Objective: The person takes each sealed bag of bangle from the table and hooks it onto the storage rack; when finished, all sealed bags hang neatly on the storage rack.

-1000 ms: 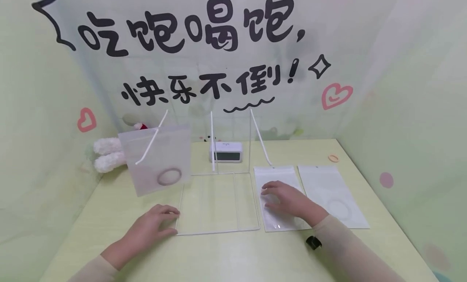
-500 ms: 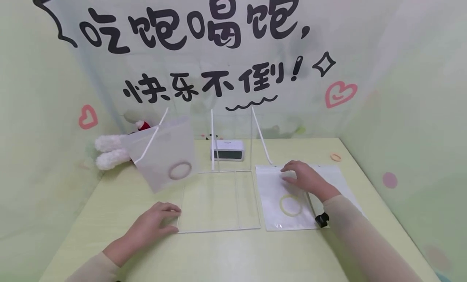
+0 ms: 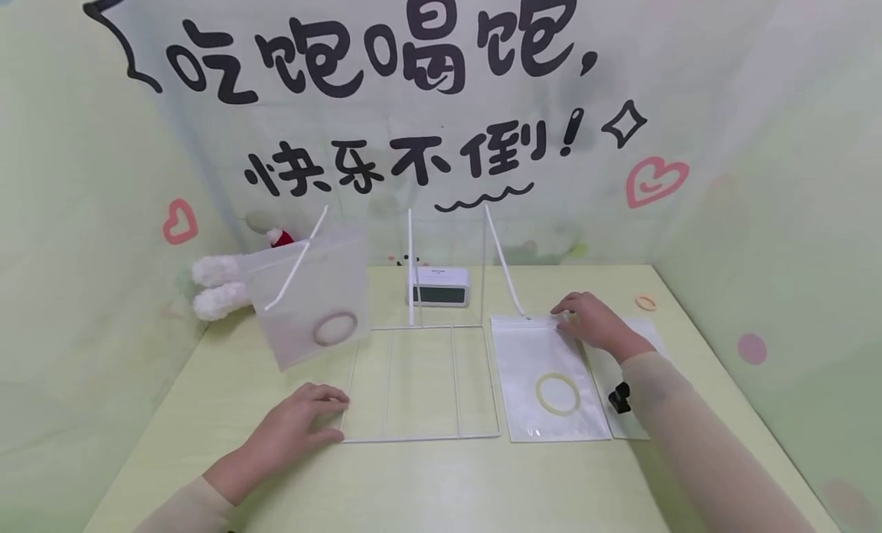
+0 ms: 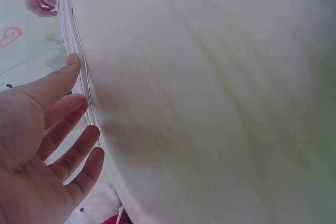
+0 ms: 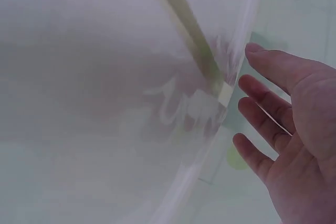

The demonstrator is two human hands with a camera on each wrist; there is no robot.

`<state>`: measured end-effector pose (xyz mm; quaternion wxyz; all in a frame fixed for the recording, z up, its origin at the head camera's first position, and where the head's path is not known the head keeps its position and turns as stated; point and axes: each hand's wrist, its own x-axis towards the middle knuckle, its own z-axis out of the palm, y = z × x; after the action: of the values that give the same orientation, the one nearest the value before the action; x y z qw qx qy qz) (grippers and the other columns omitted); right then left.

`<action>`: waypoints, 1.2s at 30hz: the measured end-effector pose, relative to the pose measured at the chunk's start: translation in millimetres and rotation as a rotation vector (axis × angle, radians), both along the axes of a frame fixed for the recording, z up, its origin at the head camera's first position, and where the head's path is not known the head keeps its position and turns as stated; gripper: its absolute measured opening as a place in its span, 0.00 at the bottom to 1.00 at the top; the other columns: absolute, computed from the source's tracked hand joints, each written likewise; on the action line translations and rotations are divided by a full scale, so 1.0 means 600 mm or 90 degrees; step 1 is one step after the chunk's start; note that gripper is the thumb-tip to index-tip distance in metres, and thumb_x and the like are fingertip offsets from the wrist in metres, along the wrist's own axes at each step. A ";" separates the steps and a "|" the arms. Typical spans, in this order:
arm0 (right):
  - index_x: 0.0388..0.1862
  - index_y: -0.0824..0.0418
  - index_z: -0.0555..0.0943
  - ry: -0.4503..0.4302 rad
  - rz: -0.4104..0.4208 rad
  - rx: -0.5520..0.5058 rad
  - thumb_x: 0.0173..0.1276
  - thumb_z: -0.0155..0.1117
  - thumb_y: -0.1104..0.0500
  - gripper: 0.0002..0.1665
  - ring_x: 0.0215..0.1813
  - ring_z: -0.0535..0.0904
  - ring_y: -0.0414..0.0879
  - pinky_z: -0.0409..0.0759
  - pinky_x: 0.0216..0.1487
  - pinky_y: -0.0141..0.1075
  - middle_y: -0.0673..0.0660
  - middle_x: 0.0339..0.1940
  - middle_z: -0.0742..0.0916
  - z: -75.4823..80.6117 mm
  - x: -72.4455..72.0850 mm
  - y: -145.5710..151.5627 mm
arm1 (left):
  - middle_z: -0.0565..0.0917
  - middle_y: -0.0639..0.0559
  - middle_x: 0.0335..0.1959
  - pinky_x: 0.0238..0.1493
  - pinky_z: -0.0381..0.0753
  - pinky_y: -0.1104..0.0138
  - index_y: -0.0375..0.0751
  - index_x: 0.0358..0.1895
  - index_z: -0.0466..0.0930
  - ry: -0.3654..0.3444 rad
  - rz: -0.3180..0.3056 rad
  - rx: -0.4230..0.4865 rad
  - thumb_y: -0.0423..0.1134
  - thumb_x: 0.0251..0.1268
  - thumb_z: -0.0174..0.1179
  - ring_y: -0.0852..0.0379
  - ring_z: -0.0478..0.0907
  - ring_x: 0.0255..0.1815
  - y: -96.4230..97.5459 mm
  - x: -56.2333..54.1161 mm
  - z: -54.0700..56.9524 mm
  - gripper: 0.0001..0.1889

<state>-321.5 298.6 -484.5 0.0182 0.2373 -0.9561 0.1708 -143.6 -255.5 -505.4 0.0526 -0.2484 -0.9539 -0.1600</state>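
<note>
In the head view, my left hand [image 3: 303,424] touches the left front edge of a white wire rack [image 3: 422,439], its fingers loosely bent. My right hand [image 3: 591,323] is at the upper right corner of a white zip pouch [image 3: 518,387] lying flat, with a yellow ring [image 3: 540,401] showing through it. In the right wrist view its fingers are apart beside the pouch's edge, pinching nothing. A second pouch [image 3: 644,334] lies to the right, partly under my sleeve. Another translucent pouch [image 3: 303,288], with a dark ring [image 3: 315,332] inside, hangs on the rack's left arm.
Two more rack arms, a middle arm [image 3: 411,269] and a right arm [image 3: 505,265], slant forward. Behind the rack stands a white digital clock [image 3: 439,277]. A plush toy [image 3: 222,294] lies back left, and an orange ring [image 3: 645,303] back right. Printed curtains enclose the table [image 3: 441,487].
My right hand has moved from over the middle of the near pouch to its upper right corner, uncovering the yellow ring. The hanging pouch swings slightly. My left hand stays at the rack.
</note>
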 end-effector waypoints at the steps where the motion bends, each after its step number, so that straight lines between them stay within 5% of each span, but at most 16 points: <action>1: 0.52 0.65 0.87 0.006 0.003 0.005 0.67 0.72 0.63 0.15 0.58 0.79 0.67 0.77 0.64 0.63 0.66 0.52 0.87 -0.001 -0.002 0.004 | 0.84 0.62 0.58 0.58 0.86 0.57 0.46 0.54 0.88 0.001 0.000 0.001 0.49 0.55 0.76 0.56 0.80 0.58 0.000 0.001 0.000 0.23; 13: 0.52 0.61 0.88 0.012 0.001 0.061 0.65 0.75 0.59 0.16 0.50 0.84 0.59 0.80 0.54 0.60 0.58 0.45 0.90 -0.005 -0.016 0.018 | 0.84 0.61 0.58 0.57 0.87 0.56 0.45 0.54 0.88 -0.007 -0.006 0.000 0.47 0.55 0.77 0.55 0.80 0.58 0.005 0.006 -0.001 0.23; 21: 0.51 0.59 0.88 -0.017 -0.040 0.059 0.66 0.75 0.59 0.15 0.48 0.82 0.56 0.71 0.61 0.66 0.54 0.40 0.88 0.005 -0.009 0.005 | 0.84 0.60 0.58 0.57 0.87 0.56 0.44 0.54 0.89 0.004 -0.014 -0.005 0.47 0.56 0.76 0.55 0.79 0.57 0.007 0.007 -0.001 0.22; 31: 0.35 0.56 0.88 0.092 0.013 0.004 0.66 0.75 0.59 0.03 0.39 0.85 0.47 0.79 0.54 0.55 0.48 0.32 0.89 0.049 0.029 -0.005 | 0.84 0.61 0.58 0.57 0.87 0.57 0.44 0.55 0.88 0.016 -0.008 -0.011 0.47 0.57 0.76 0.55 0.80 0.58 0.004 0.007 -0.001 0.23; 36: 0.38 0.56 0.87 0.059 0.019 -0.058 0.67 0.74 0.61 0.03 0.39 0.83 0.43 0.85 0.48 0.51 0.46 0.33 0.88 0.064 0.063 -0.013 | 0.84 0.61 0.59 0.58 0.87 0.57 0.43 0.55 0.88 0.018 -0.004 -0.014 0.47 0.58 0.75 0.55 0.80 0.58 0.003 0.008 0.002 0.23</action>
<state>-283.5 291.0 -446.0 0.0704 0.2583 -0.9418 0.2035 -138.6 -253.6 -504.5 0.0629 -0.2540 -0.9540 -0.1465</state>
